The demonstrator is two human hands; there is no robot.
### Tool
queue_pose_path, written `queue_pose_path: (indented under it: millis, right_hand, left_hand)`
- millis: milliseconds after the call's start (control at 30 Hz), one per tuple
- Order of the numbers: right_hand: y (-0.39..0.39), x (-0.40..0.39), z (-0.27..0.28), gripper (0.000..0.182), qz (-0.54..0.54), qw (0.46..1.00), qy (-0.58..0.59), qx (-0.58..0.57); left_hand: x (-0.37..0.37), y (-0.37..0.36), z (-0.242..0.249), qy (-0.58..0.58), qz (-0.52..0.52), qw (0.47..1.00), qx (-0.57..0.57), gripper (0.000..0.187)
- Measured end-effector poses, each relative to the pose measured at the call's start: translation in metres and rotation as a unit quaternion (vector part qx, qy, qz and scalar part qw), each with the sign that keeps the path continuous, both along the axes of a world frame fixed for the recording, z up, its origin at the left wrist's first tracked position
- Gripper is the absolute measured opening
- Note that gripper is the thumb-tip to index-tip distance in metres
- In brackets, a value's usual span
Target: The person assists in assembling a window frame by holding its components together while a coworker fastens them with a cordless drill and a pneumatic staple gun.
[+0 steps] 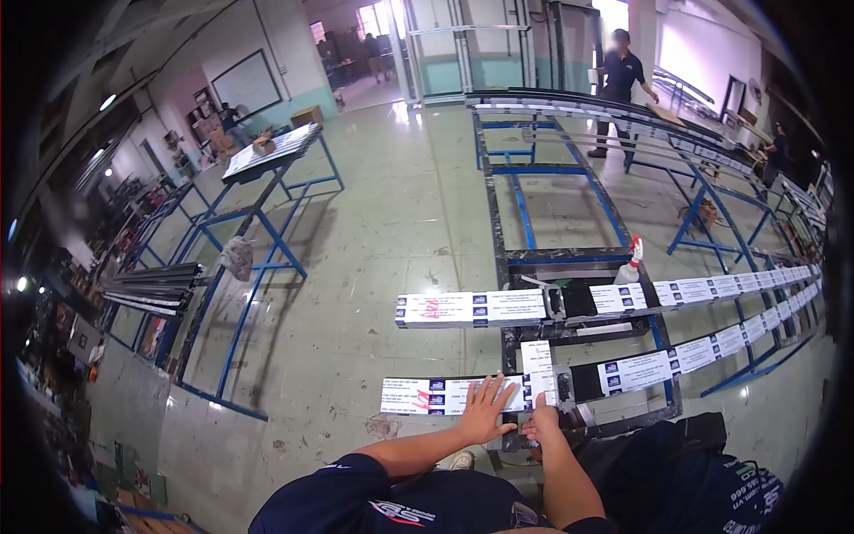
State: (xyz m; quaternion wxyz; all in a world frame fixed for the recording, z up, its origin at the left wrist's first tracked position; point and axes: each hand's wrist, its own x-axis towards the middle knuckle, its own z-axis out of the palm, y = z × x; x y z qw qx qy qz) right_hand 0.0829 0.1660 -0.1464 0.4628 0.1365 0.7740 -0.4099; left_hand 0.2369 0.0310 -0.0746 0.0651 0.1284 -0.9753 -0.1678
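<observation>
The right hand (540, 425) covered the joint it pressed on, so its fingertips could not be told. Print on the wrapped profile (442, 396) was too small to read, and the far profiles (805, 276) blurred into the dark rim.

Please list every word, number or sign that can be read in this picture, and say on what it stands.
"666": white print on the dark cloth at lower right; the letters beside it are too blurred to read.
Blue logos on the white film of the profiles: too small to read.
Red marks on that film: illegible scribble.
Logo on the dark shirt: unreadable.
</observation>
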Motion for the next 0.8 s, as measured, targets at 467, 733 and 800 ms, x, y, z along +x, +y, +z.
queue_pose_path:
  millis: [467,733,800]
  right_hand:
    - [0.008,-0.001,-0.006,0.096,0.01,1.0,0.012,-0.012]
    - [-0.006,0.012,0.002,0.083,-0.115,0.991,0.062,0.02]
    - [-0.01,0.016,0.002,0.081,-0.14,0.985,0.093,0.022]
  left_hand:
    - [0.117,-0.177,-0.023,-0.021,0.448,0.891,0.072,0.098]
    - [0.126,-0.202,-0.04,-0.085,0.304,0.91,0.27,0.099]
    - [0.13,-0.207,-0.039,-0.106,0.248,0.925,0.267,0.097]
